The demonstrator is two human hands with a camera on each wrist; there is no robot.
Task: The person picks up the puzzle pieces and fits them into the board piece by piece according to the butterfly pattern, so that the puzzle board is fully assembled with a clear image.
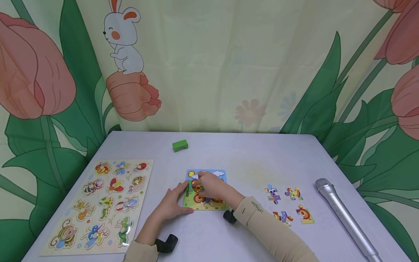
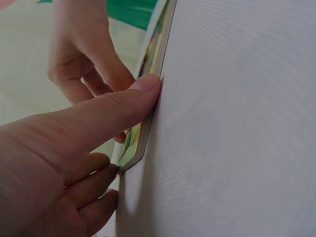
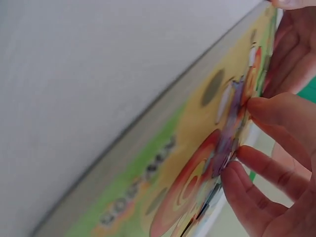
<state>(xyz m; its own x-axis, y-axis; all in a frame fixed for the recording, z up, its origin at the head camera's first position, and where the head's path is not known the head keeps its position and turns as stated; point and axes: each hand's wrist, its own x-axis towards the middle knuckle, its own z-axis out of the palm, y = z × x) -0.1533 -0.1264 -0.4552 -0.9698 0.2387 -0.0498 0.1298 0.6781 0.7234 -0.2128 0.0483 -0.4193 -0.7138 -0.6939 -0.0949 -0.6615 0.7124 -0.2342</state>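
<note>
A square puzzle board [image 1: 205, 207] with a bright printed picture lies flat near the middle of the table. My left hand [image 1: 170, 203] spans its near left corner: the thumb [image 2: 118, 108] lies along the near edge, the fingers by the left side. Over the upper left of the picture, my right hand [image 1: 211, 185] is bent, its fingertips [image 3: 234, 175] on the puzzle's surface beside a purple part. Whether it pinches a piece there I cannot tell. To the right of the board lie several loose puzzle pieces [image 1: 272, 193], among them an orange spiral one [image 1: 305, 214].
At the left lies a large board [image 1: 98, 211] with several insect and animal figures. A green block [image 1: 180, 145] sits towards the back edge of the white table [image 1: 242, 153]. Along the right side lies a silver microphone [image 1: 347, 220]. A printed curtain [image 1: 209, 72] hangs behind.
</note>
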